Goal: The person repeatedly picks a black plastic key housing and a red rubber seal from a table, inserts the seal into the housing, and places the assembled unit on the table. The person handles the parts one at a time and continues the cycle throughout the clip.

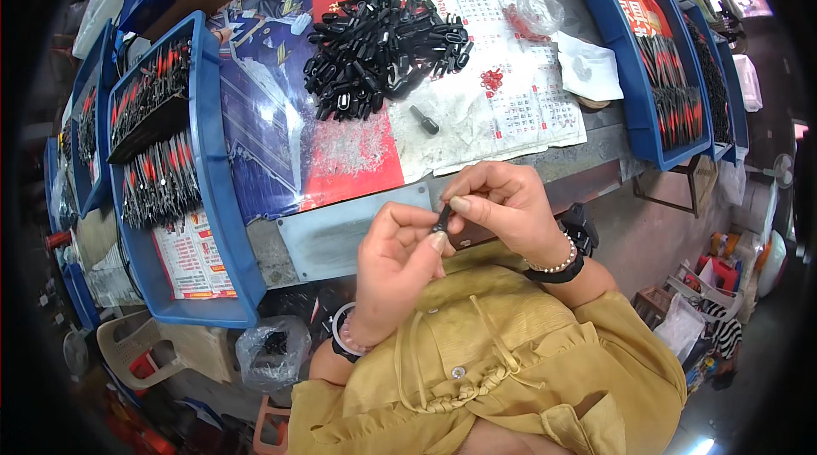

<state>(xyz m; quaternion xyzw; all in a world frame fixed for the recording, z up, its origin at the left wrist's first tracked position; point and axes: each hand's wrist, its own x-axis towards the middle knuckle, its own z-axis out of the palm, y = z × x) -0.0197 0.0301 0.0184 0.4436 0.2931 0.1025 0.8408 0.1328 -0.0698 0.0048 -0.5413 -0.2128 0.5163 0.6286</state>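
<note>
Over the table's front edge, my left hand pinches one end of a small black plastic part between thumb and fingers. Closed on its other end is my right hand, so the fingertips hide much of it. Beyond them, one loose black oblong piece lies by itself on the paper. A heap of similar black pieces, some with a slot through them, spreads farther back. To its right sits a small cluster of red rings.
A blue tray of black-and-red slender tools stands at left, another blue tray at right. A clear round container and white paper are at the back right. A pale plate lies along the front edge.
</note>
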